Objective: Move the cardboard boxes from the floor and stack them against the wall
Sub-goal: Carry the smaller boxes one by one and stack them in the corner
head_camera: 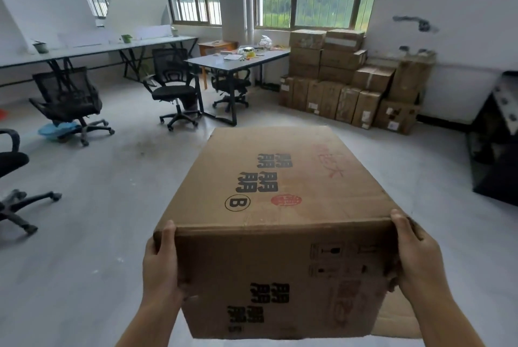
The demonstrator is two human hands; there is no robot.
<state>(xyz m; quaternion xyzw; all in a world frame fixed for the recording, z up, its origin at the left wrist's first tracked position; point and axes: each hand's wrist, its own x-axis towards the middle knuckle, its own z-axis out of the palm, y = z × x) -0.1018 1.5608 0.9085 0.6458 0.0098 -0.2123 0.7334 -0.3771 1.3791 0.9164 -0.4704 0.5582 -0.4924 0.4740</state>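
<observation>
A large brown cardboard box [280,206] with black printed characters and a circled B fills the lower middle of the head view, held off the floor in front of me. My left hand [161,265] grips its near left corner, thumb on the top edge. My right hand [414,259] grips the near right corner the same way. A stack of several cardboard boxes [350,80] stands against the far wall under the window, at the back right.
A grey table [238,59] with clutter and black office chairs [173,91] stand at the back middle. More chairs [67,102] sit left. A dark cabinet [496,144] stands at the right. Flat cardboard [398,315] lies under the box's right side. Grey floor [98,206] stretches ahead.
</observation>
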